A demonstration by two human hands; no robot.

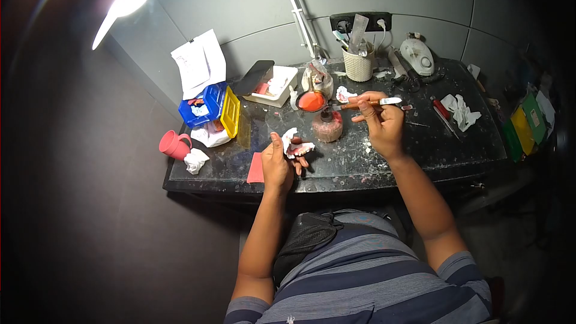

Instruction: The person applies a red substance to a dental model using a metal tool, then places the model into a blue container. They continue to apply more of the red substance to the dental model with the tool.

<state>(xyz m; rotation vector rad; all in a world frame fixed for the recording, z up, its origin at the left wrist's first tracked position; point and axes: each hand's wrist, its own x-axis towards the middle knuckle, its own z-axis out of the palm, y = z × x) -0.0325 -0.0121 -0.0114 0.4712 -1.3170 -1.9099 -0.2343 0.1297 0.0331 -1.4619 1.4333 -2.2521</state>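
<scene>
My left hand (277,165) is closed on a white dental cast (296,147) with pink wax and a row of teeth, held above the table's front part. In my right hand (387,129) is a wax knife (389,101) with a brown handle, gripped between thumb and fingers. Its far tip reaches over the top of a round glass spirit burner (327,129); no flame can be made out. Behind the burner is a dark-rimmed dish of red wax (311,101). A pink wax sheet (255,168) lies beside my left hand at the table's edge.
On the left are a pink mug (174,145), crumpled tissue (195,161) and a blue-and-yellow box (207,107). Farther back stand a white tub (282,87) and a woven tool cup (358,66). Rightward lie a white device (416,56), a red-handled tool (441,108) and tissue (461,113).
</scene>
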